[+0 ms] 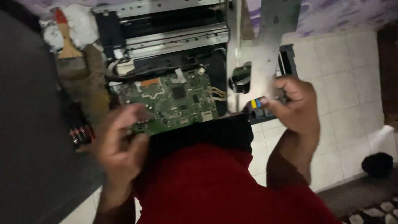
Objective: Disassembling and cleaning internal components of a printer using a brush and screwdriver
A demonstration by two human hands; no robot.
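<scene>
An opened machine (166, 37) with black and metal parts rests against my lap. A green circuit board (174, 101) sits bare on its side. My left hand (120, 145) grips the board's lower left edge, fingers curled on it. My right hand (296, 108) is closed on the machine's right end, by a black part with yellow and blue tabs (257, 103). A bare metal plate (257, 54) stands just above that hand. My red shirt (215, 186) hides the machine's near edge.
A paintbrush with a wooden handle (66, 41) lies on white cloth (78, 23) at the upper left. A dark grey panel (33, 124) fills the left side. White floor tiles (344, 83) spread to the right, with a black object (377, 164) and a patterned rug (373, 211).
</scene>
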